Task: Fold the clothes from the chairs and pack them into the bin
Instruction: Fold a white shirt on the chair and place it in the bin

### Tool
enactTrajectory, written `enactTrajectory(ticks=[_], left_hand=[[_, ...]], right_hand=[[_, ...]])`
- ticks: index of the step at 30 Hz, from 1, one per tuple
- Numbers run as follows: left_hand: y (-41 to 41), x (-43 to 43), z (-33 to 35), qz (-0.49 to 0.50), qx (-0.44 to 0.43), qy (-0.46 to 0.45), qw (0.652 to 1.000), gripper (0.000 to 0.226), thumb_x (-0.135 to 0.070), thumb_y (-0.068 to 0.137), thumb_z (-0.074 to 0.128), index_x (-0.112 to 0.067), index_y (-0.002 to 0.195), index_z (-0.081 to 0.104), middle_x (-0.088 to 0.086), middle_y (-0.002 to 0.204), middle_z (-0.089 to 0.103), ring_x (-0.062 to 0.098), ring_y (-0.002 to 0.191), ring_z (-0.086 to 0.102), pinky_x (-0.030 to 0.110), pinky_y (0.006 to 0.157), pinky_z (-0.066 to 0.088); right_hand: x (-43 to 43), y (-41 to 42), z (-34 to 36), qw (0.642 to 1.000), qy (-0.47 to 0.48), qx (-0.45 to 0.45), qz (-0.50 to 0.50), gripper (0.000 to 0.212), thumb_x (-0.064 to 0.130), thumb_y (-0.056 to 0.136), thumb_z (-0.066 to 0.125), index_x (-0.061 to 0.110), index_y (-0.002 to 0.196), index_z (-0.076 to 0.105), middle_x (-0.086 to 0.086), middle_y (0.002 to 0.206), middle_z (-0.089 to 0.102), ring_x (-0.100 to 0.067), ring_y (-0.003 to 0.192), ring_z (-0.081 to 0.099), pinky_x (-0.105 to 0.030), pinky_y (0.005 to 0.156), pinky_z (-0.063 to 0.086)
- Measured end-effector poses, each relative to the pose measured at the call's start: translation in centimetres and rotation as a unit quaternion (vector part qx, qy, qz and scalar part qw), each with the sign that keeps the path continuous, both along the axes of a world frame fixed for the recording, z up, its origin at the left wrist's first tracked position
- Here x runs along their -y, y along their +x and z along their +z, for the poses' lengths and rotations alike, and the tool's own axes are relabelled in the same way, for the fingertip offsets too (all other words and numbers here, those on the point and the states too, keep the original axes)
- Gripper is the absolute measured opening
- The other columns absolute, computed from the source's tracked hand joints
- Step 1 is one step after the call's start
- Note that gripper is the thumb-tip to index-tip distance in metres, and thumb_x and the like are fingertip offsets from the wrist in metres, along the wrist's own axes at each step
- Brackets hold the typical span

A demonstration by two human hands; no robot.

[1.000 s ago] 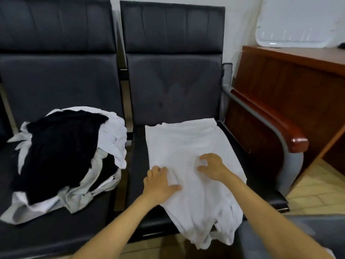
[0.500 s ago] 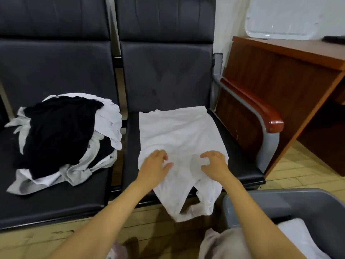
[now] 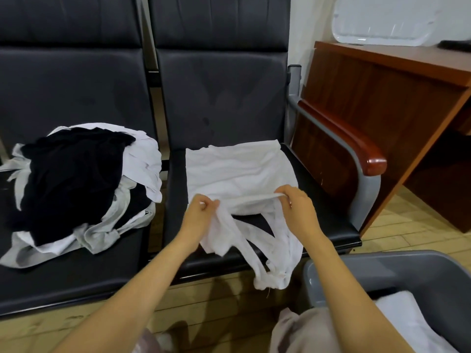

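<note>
A white garment lies spread on the seat of the right black chair, its lower end hanging over the front edge. My left hand pinches the garment's near left part and my right hand pinches its near right part, stretching a raised fold between them. On the left chair sits a heap of black and white clothes. A grey bin stands at the lower right with white cloth inside.
A wood-capped grey armrest bounds the right chair. A brown wooden desk stands right of it, with a white tray leaning on the wall. The floor is pale wood planks. Beige cloth shows at the bottom.
Both hands went from lying flat on the white garment to pinching it and lifting its near part off the seat. The view dropped, bringing the bin into sight.
</note>
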State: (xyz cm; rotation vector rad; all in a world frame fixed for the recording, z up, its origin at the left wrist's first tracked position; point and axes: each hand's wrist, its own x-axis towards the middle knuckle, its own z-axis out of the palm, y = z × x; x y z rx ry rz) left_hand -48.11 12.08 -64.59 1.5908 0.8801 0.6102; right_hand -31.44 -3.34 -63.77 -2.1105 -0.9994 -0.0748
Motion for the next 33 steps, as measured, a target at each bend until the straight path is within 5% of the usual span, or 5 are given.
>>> enactTrajectory(ticks=[8, 13, 21, 27, 33], left_hand=[[-1.0, -0.9, 0.9, 0.010, 0.027, -0.039, 0.999, 0.012, -0.026, 0.094, 0.060, -0.014, 0.089, 0.058, 0.000, 0.091, 0.058, 0.012, 0.087, 0.052, 0.022, 0.071, 0.040], [1.9, 2.0, 2.4, -0.015, 0.091, -0.110, 0.990, 0.012, -0.026, 0.097, 0.053, -0.016, 0.100, 0.059, -0.006, 0.096, 0.058, 0.010, 0.090, 0.052, 0.022, 0.076, 0.040], [0.2, -1.0, 2.4, -0.112, -0.130, 0.157, 0.972, 0.036, -0.058, 0.077, 0.068, -0.033, 0.103, 0.064, -0.010, 0.096, 0.053, 0.008, 0.091, 0.050, 0.025, 0.081, 0.044], [0.2, -2.0, -1.4, -0.144, -0.275, 0.277, 0.909, 0.018, -0.027, 0.096, 0.051, -0.023, 0.098, 0.069, -0.001, 0.101, 0.052, 0.021, 0.098, 0.058, 0.031, 0.082, 0.048], [-0.1, -1.1, -2.6, -0.141, -0.213, 0.407, 0.877, 0.016, -0.019, 0.096, 0.053, -0.016, 0.109, 0.062, 0.000, 0.112, 0.049, 0.016, 0.103, 0.050, 0.027, 0.086, 0.043]], right_hand=[[-1.3, -0.8, 0.3, 0.992, 0.012, -0.125, -0.028, 0.017, 0.023, 0.101, 0.044, 0.018, 0.104, 0.059, -0.004, 0.083, 0.067, -0.018, 0.068, 0.062, -0.031, 0.063, 0.049], [-1.5, -1.4, 1.6, 0.831, 0.223, -0.507, 0.057, 0.017, 0.017, 0.098, 0.049, 0.009, 0.113, 0.054, -0.015, 0.112, 0.068, -0.027, 0.097, 0.069, -0.042, 0.090, 0.054], [0.3, 0.4, -0.7, 0.973, -0.014, -0.214, 0.082, 0.048, 0.017, 0.094, 0.058, 0.032, 0.136, 0.041, 0.001, 0.111, 0.063, -0.009, 0.095, 0.060, -0.012, 0.072, 0.048], [1.2, 2.0, -2.1, 0.938, -0.308, -0.124, -0.102, 0.056, 0.035, 0.088, 0.064, 0.013, 0.133, 0.040, -0.013, 0.132, 0.038, -0.031, 0.124, 0.035, -0.039, 0.096, 0.042], [2.2, 2.4, -1.6, 0.974, -0.131, -0.130, -0.132, 0.014, 0.021, 0.099, 0.047, 0.010, 0.105, 0.053, -0.008, 0.090, 0.058, -0.020, 0.076, 0.054, -0.031, 0.067, 0.046]])
